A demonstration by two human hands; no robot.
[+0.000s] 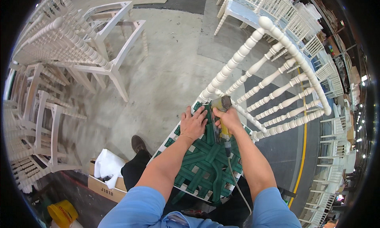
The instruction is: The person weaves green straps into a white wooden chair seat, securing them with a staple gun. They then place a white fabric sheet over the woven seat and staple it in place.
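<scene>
A white spindle-back chair [277,77] lies tilted in front of me, its seat frame woven with green webbing straps [204,160]. My left hand [193,123] presses flat on the webbing near the seat's back corner. My right hand [228,119] grips a yellow staple gun [221,111], whose nose sits against the seat frame beside the left hand. A grey hose [235,176] runs from the tool's handle down toward me across the webbing.
Stacks of white chairs [59,45] fill the left side and more white chairs [301,18] line the far right. A cardboard box [105,184] with white material sits by my foot [138,143]. A yellow container [62,213] is at lower left. A yellow floor line [304,148] runs on the right.
</scene>
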